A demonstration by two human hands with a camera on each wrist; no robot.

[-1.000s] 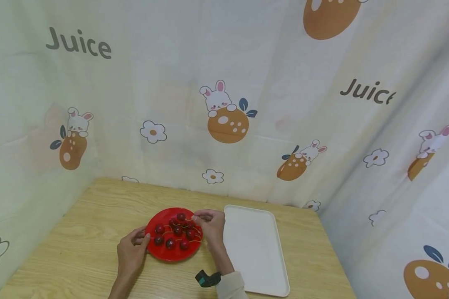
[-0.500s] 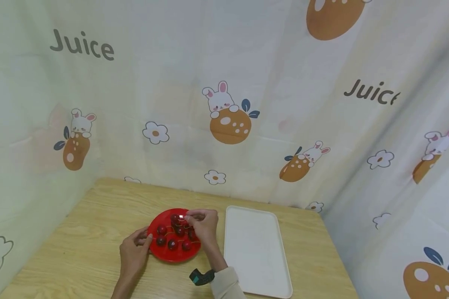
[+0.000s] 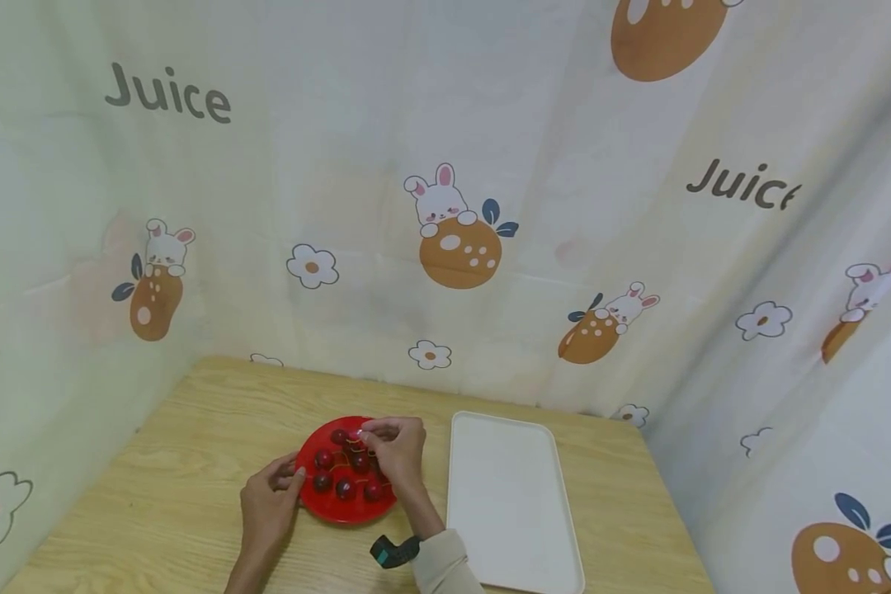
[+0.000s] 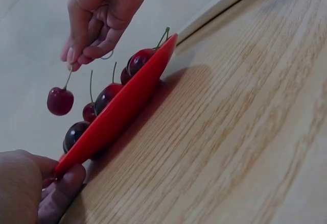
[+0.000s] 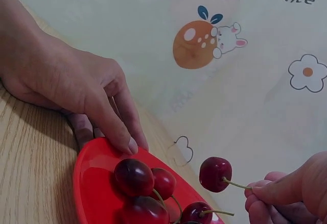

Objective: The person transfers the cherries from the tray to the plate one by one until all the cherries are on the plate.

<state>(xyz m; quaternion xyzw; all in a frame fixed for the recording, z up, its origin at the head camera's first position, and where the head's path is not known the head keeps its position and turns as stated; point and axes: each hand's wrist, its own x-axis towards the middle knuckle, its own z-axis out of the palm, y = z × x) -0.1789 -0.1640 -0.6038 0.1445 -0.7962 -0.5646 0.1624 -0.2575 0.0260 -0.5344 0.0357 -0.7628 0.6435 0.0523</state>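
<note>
A round red plate (image 3: 352, 516) bears several dark red cherries (image 3: 345, 489) with green stems. On its left side my left hand (image 3: 269, 502) pinches the rim, thumb on top and fingers beneath, as the left wrist view shows. My right hand (image 3: 403, 454) is over the plate's right part and pinches a cherry stem between thumb and fingertips. From that stem a single cherry (image 4: 60, 101) hangs clear of the plate in the left wrist view. My right hand hides some of the cherries in the head view.
A white rectangular tray (image 3: 516, 503) lies on the wooden table (image 3: 193, 462), right of the plate. Behind the table and at both sides hangs a pale curtain (image 3: 356, 313) with printed rabbits and flowers. A black strap device (image 3: 393, 553) sits at my right wrist.
My right hand has moved left over the plate, from its right edge, with the cherry stem in its fingers. My left hand keeps its grip on the rim. The head view has shifted slightly.
</note>
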